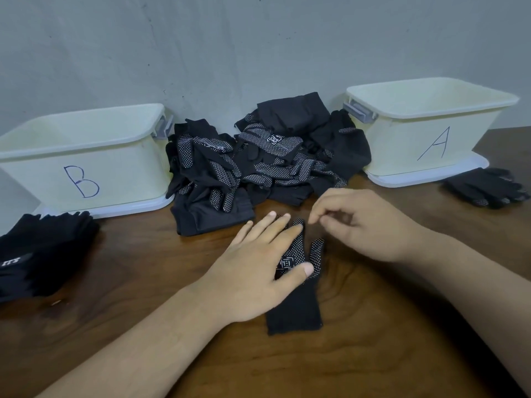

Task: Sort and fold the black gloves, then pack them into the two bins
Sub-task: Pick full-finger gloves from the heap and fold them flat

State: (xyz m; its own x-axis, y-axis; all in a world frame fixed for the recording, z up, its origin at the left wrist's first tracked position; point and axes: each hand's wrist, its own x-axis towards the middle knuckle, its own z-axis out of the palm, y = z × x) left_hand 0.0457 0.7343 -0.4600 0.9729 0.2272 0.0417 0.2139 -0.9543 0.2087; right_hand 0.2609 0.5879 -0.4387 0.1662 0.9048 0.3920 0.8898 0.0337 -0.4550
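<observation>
One black glove with white grip dots (pixel 298 305) lies flat on the wooden table, cuff toward me. My left hand (pixel 258 265) presses flat on it with straight fingers and covers most of its fingers. Just above the glove's fingertips hovers my right hand (pixel 353 222), its fingers loosely curled and nothing visible between them. A heap of black gloves (pixel 258 162) sits against the wall between the two cream bins. The bin marked B (pixel 86 159) stands at the left and the bin marked A (pixel 431 130) at the right.
A stack of black gloves (pixel 43 254) lies in front of bin B at the left table edge. A smaller bunch of black gloves (pixel 488 188) lies beside bin A at the right. A grey wall rises behind everything.
</observation>
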